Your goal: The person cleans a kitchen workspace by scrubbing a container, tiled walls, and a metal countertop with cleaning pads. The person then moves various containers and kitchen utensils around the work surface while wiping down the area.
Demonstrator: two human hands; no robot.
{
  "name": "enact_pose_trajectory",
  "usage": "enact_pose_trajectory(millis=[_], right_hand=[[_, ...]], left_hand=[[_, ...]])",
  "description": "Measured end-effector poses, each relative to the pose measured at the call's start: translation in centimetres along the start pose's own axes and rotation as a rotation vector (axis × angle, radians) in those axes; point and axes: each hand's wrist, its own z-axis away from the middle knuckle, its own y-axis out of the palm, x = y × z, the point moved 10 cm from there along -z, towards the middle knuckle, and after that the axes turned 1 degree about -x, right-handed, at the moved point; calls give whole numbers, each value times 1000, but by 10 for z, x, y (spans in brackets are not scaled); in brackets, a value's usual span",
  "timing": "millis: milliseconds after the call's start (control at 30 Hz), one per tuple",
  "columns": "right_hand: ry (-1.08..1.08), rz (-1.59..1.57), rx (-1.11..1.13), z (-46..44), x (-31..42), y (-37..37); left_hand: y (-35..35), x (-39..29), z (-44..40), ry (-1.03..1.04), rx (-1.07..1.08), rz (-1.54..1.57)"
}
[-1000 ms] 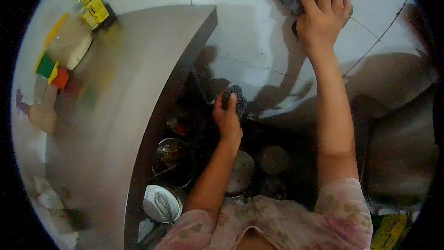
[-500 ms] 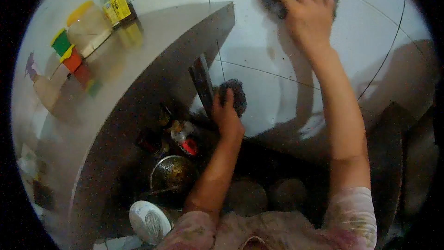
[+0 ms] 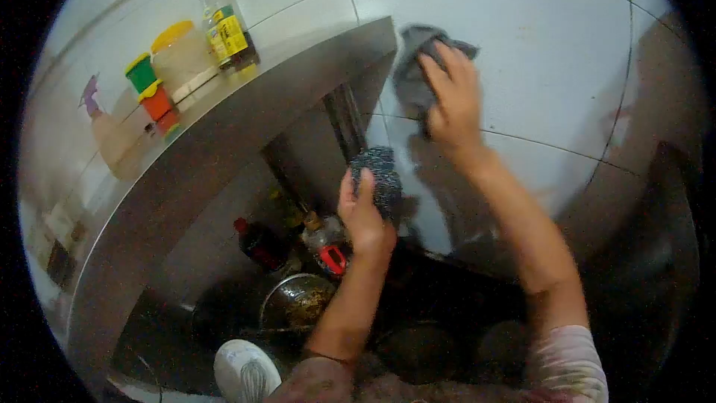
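My right hand (image 3: 456,93) presses a crumpled grey cloth (image 3: 415,78) against the white tiled wall (image 3: 522,37), close to the end of the grey shelf (image 3: 328,48). Its fingers are bent over the cloth. Lower and to the left, my left hand (image 3: 364,213) grips a dark, mesh-like scouring pad (image 3: 382,179), with the thumb lying across its face. The pad is just under the shelf's end, near the wall. Its far side is hidden.
On the shelf stand labelled bottles (image 3: 230,37), a yellow-lidded jar (image 3: 183,56), small stacked containers (image 3: 153,93) and a spray bottle (image 3: 108,130). Below are a dark red-capped bottle (image 3: 257,246), a pan (image 3: 294,302) and a whisk (image 3: 255,380).
My right hand has moved down and left along the wall with the cloth. The left hand still holds the scouring pad, whose face is turned more into view. The camera view has shifted.
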Motion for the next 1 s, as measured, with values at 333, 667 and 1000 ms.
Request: enact_pose_trajectory(millis=[333,667,1000], right_hand=[[-197,39,-10,-14,21,-6],[144,413,-243,20,-79,-207],[183,547,-143,80,-104,-222]], left_hand=[[52,-23,-4,299,165,-288],[229,19,23,1264,550,-786],[299,-50,24,1803,531,-646]])
